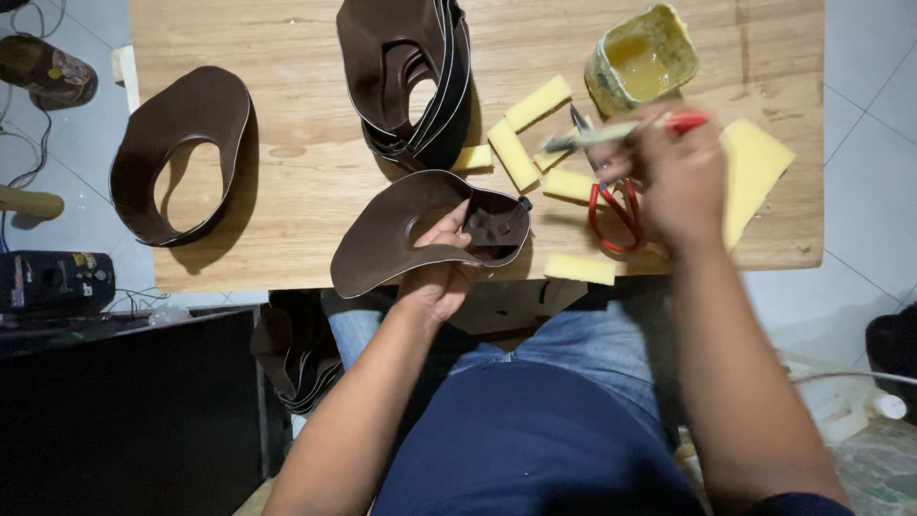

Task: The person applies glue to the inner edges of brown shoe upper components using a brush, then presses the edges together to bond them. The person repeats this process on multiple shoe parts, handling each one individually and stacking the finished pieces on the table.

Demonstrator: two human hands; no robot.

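On the wooden table (296,162), near its front edge: one curved brown leather piece (401,234), gripped in my left hand (441,272). My thumb lies inside its cut-out opening and my fingers are closed on its lower rim, so the piece is raised slightly off the board and tilted toward me.

Right of it, above the table: my right hand (673,182), blurred, closed around a thin brush (621,131) with a red handle end. The brush lies roughly level, its tip pointing left, over the sponge blocks. I cannot tell whether the tip touches anything.

Behind the brush: one dented yellow tin of glue (642,59), open, amber liquid inside.

Around the right hand: several yellow sponge blocks (521,143), scattered, and one larger yellow sheet (755,167) at the table's right edge. Red-handled scissors (616,210) lie flat among the blocks, partly under my hand.

Back centre of table: a stack of brown leather pieces (411,72), nested together.

Left side of table: a single brown leather piece (186,148), lying alone, well apart from the one I hold.

Below the table, by my knee: more brown pieces (296,354), bundled.
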